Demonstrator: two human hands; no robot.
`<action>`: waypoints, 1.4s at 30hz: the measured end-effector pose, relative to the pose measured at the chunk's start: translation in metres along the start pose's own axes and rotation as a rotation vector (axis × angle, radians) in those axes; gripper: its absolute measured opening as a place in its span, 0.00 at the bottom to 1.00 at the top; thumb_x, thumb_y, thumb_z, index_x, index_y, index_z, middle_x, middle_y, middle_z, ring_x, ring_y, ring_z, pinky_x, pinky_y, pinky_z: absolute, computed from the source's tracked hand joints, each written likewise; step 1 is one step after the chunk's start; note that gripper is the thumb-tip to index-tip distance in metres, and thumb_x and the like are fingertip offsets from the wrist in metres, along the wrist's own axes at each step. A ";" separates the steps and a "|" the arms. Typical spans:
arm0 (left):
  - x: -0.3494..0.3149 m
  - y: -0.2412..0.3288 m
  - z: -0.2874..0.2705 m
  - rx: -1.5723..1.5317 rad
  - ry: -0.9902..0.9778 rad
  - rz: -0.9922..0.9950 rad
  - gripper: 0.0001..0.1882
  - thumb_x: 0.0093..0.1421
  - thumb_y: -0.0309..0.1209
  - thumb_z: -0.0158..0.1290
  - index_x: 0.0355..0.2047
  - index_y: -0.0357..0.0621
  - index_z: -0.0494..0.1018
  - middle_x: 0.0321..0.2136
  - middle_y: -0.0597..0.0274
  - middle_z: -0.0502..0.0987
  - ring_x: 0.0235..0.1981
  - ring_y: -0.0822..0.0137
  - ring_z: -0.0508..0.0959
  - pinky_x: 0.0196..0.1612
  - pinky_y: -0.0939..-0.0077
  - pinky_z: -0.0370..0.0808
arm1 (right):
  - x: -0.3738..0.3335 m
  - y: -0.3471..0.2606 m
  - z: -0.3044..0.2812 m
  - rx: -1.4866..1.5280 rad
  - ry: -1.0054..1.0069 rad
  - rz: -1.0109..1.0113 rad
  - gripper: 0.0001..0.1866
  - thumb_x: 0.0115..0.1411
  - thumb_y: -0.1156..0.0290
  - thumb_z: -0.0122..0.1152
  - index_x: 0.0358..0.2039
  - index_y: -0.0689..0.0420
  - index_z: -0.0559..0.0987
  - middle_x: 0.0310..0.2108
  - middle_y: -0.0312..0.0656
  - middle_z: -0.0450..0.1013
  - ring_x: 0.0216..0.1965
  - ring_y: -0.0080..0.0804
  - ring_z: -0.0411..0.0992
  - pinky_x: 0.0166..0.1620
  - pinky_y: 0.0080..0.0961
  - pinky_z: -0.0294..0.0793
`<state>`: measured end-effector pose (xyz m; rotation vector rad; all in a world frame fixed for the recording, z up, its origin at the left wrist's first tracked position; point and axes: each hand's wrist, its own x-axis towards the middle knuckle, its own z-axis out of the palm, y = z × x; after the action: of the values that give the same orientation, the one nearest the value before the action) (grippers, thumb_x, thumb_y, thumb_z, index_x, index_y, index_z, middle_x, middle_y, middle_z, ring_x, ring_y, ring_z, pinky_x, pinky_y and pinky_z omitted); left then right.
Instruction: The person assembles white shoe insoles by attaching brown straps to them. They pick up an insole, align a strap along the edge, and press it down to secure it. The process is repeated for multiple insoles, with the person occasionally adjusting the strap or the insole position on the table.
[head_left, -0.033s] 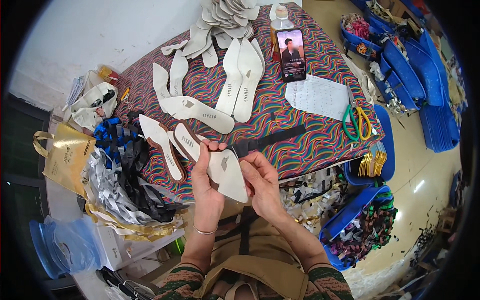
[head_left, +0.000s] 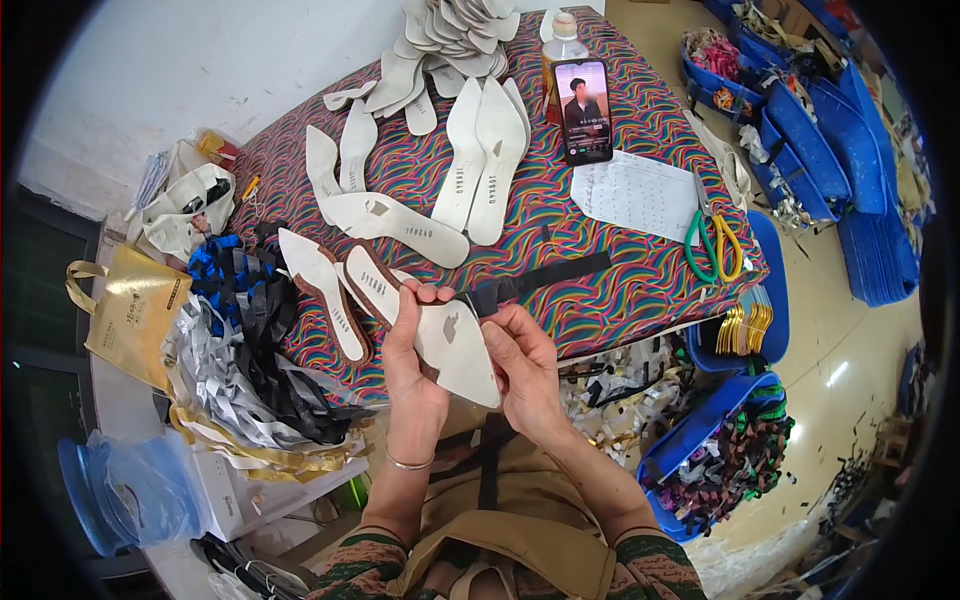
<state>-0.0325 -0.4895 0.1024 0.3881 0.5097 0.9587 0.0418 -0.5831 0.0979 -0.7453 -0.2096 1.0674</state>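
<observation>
A white shoe insole (head_left: 462, 372) with a grey patch and brown edging is tilted over the table's near edge, its pointed end toward me. My left hand (head_left: 412, 385) grips it from the left, thumb on its face. At its right edge, my right hand (head_left: 525, 370) is closed, thumb and fingers pinching the rim where a black strap (head_left: 560, 274) meets it. The strap runs off to the right over the tablecloth; its end at my fingers is hidden. Just left of my hands lies another brown-edged insole (head_left: 327, 298).
Several loose white insoles (head_left: 400, 228) and a heap of them (head_left: 455, 40) cover the far table. A phone (head_left: 583, 112) leans on a bottle (head_left: 564, 45), near a paper sheet (head_left: 635, 195) and scissors (head_left: 715, 240). Strips (head_left: 240, 345) hang at left; blue bins (head_left: 655, 465) stand at right.
The pointed end of the insole has shifted very slightly to the right and down. Both hands keep their hold.
</observation>
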 end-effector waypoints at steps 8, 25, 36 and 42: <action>-0.014 0.006 0.010 0.206 -0.034 0.111 0.07 0.66 0.33 0.50 0.39 0.43 0.69 0.30 0.62 0.74 0.38 0.61 0.78 0.44 0.66 0.77 | -0.002 0.011 -0.011 -0.180 0.077 -0.245 0.06 0.66 0.70 0.54 0.40 0.59 0.72 0.27 0.31 0.72 0.26 0.11 0.67 0.28 0.12 0.65; -0.040 0.023 0.021 0.528 -0.277 0.123 0.08 0.64 0.25 0.49 0.40 0.30 0.71 0.29 0.49 0.79 0.33 0.56 0.82 0.37 0.62 0.81 | -0.020 -0.064 -0.034 -1.399 -0.417 -0.884 0.24 0.32 0.83 0.58 0.37 0.60 0.75 0.20 0.38 0.69 0.18 0.33 0.70 0.21 0.28 0.68; -0.037 0.014 0.008 0.259 -0.486 -0.042 0.07 0.65 0.24 0.48 0.39 0.32 0.68 0.22 0.62 0.67 0.28 0.63 0.72 0.44 0.52 0.74 | -0.024 -0.047 -0.034 -1.183 -0.332 -0.533 0.06 0.53 0.77 0.65 0.28 0.61 0.76 0.17 0.36 0.65 0.18 0.23 0.63 0.21 0.25 0.60; -0.041 0.022 0.007 0.536 -0.368 -0.059 0.11 0.61 0.19 0.51 0.44 0.31 0.68 0.34 0.46 0.78 0.40 0.57 0.80 0.46 0.59 0.77 | -0.028 -0.040 -0.030 -0.890 -0.211 -0.130 0.13 0.56 0.78 0.63 0.18 0.59 0.70 0.16 0.28 0.60 0.21 0.11 0.55 0.22 0.17 0.54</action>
<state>-0.0632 -0.5135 0.1295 1.0058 0.4319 0.6610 0.0715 -0.6314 0.1064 -1.3854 -0.9395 0.9067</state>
